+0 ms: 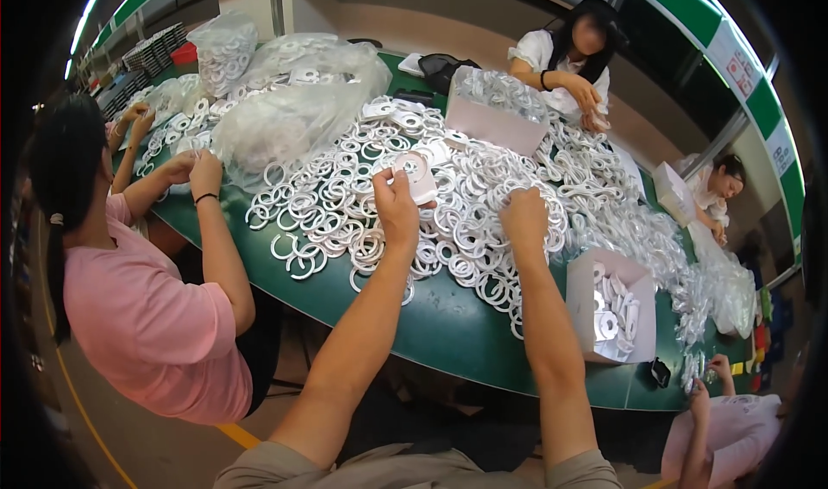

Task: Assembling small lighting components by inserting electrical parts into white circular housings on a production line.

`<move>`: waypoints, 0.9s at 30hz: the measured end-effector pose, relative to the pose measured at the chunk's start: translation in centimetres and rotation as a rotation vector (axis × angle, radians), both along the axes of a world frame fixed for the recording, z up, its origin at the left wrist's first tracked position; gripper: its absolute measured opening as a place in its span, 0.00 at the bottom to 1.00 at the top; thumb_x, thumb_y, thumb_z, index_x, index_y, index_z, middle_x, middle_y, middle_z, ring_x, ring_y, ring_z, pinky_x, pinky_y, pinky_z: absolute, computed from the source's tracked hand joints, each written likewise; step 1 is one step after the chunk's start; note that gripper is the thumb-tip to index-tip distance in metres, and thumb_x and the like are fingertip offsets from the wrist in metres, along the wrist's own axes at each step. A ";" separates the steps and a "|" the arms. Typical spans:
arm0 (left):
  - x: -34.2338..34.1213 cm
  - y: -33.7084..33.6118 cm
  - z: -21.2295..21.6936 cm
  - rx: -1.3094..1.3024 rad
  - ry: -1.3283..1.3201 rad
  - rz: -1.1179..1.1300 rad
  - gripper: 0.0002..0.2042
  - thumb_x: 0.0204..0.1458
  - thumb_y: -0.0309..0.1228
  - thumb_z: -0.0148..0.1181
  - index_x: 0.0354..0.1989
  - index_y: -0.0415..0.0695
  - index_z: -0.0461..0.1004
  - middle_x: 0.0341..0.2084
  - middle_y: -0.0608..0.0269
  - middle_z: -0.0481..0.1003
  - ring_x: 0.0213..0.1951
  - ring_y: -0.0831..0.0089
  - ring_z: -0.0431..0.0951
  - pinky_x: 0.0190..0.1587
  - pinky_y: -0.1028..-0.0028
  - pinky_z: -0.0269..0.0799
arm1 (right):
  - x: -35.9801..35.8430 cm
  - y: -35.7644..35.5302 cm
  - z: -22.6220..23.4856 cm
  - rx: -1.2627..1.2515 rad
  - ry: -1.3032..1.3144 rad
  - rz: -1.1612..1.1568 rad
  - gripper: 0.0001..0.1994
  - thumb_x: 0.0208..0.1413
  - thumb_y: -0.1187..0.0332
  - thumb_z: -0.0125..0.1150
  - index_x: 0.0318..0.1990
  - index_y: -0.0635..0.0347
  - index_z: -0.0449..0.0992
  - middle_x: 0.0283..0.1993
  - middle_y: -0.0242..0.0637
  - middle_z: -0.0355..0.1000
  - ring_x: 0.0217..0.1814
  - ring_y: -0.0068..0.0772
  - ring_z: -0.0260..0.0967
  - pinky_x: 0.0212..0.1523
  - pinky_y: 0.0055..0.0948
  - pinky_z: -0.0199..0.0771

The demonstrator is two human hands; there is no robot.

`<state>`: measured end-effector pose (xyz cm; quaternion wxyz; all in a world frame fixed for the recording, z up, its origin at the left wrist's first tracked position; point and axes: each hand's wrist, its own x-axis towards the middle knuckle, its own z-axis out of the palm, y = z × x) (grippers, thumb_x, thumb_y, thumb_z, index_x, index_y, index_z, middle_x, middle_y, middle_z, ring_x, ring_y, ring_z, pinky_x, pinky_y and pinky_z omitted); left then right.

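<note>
My left hand (397, 209) is closed around the edge of a flat white piece with a round, pinkish face (419, 172), held up over the heap. Beneath both hands spreads a large heap of loose white rings (315, 209), many of them open like a letter C. My right hand (524, 217) reaches into the right part of this heap, its fingers curled downward. Whatever those fingertips grip is hidden behind the hand. Flat white pieces with round centres lie among the rings just behind my left hand.
A white open box (580, 304) of white parts stands right of my right forearm, with a small black object (660, 372) near it. Another box (496, 128) lies behind the heap. Plastic bags (285, 131) sit back left on the green table (453, 321). Several co-workers surround it.
</note>
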<state>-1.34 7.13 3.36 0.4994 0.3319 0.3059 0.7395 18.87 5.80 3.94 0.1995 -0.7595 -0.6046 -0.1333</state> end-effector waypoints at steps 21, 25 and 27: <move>1.1 -0.3 -0.7 -0.062 0.200 -0.251 0.10 0.62 0.32 0.44 0.44 0.37 0.62 0.30 0.52 0.76 0.27 0.69 0.80 0.19 0.74 0.77 | 3.7 -0.2 0.6 0.288 0.185 0.264 0.12 0.45 0.64 0.64 0.29 0.67 0.79 0.32 0.46 0.69 0.34 0.42 0.69 0.35 0.37 0.70; 1.5 -0.8 -1.0 -0.054 0.287 -0.331 0.11 0.61 0.32 0.46 0.45 0.37 0.63 0.30 0.51 0.76 0.26 0.69 0.79 0.20 0.73 0.78 | 3.5 -2.6 2.6 -0.001 1.242 0.288 0.09 0.55 0.67 0.59 0.31 0.65 0.78 0.24 0.28 0.65 0.23 0.20 0.59 0.25 0.20 0.58; 2.1 -1.2 -1.0 -0.108 0.282 -0.462 0.12 0.59 0.31 0.49 0.46 0.35 0.64 0.26 0.54 0.75 0.22 0.70 0.78 0.17 0.72 0.77 | 3.6 -3.4 2.1 -0.068 1.650 0.422 0.07 0.56 0.68 0.58 0.34 0.63 0.77 0.25 0.30 0.67 0.22 0.19 0.59 0.24 0.21 0.58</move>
